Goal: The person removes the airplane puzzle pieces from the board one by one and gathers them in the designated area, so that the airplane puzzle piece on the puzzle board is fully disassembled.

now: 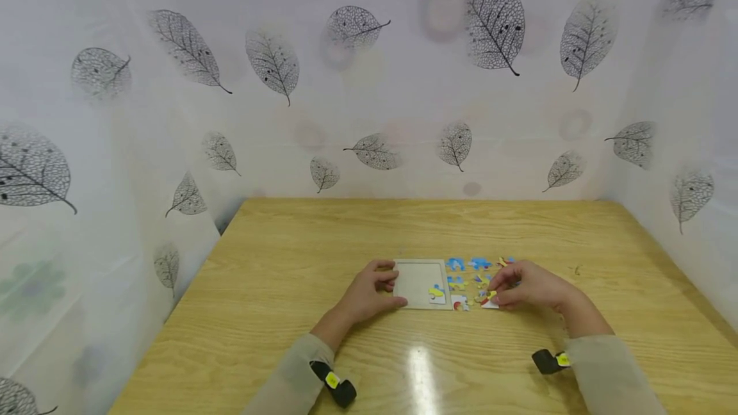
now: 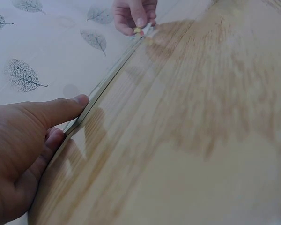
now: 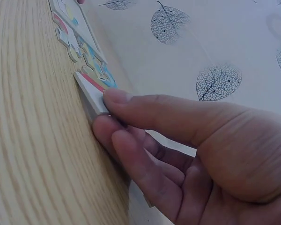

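A pale, square puzzle tray lies flat on the table, with one blue, yellow and white puzzle piece in its near right corner. My left hand grips the tray's left side, thumb at the near corner and fingers along the edge. To the right of the tray, my right hand pinches a white puzzle piece with red and yellow on it between thumb and fingers. That piece is tilted, one edge close to the tabletop. The right hand's fingers partly hide the loose pieces behind them.
Several loose puzzle pieces lie in rows right of the tray, mostly blue and yellow. A white and red piece sits against the tray's near right corner. Leaf-printed curtains enclose the wooden table at the back and sides.
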Demonstrator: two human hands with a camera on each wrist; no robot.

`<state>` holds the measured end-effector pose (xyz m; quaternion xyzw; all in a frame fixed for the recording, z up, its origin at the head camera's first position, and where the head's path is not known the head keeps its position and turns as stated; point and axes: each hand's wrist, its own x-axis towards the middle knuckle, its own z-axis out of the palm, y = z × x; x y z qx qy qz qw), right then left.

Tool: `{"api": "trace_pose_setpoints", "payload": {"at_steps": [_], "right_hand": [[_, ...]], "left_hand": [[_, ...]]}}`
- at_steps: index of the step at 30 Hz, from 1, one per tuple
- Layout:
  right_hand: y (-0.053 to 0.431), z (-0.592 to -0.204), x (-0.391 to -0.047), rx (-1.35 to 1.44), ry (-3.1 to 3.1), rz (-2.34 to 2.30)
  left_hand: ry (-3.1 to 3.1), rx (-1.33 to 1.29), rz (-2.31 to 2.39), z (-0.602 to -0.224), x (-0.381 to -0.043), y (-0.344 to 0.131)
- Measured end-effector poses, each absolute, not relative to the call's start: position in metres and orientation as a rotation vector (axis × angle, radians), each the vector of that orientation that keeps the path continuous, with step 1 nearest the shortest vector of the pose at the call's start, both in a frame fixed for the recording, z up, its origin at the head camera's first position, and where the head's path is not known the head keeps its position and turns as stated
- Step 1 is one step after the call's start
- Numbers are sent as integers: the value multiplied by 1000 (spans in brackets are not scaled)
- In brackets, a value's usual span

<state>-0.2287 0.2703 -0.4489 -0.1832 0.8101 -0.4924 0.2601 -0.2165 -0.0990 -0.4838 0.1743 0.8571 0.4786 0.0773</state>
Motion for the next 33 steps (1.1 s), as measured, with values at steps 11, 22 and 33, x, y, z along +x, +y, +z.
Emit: {"api": "trace_pose_setpoints", "payload": {"at_steps": [11,22,33], "right_hand": [[265,-444,-226,-449,2219,-1308],[259,-442,-225,-441,2260,-1273],[259,-440,-226,-469,2193,-1353]], "left_hand": [[2564,513,1442,-485,-216,-99],[2567,517,1449,-484,-217,-101],[2575,546,1443,-486,-217,-100]]}}
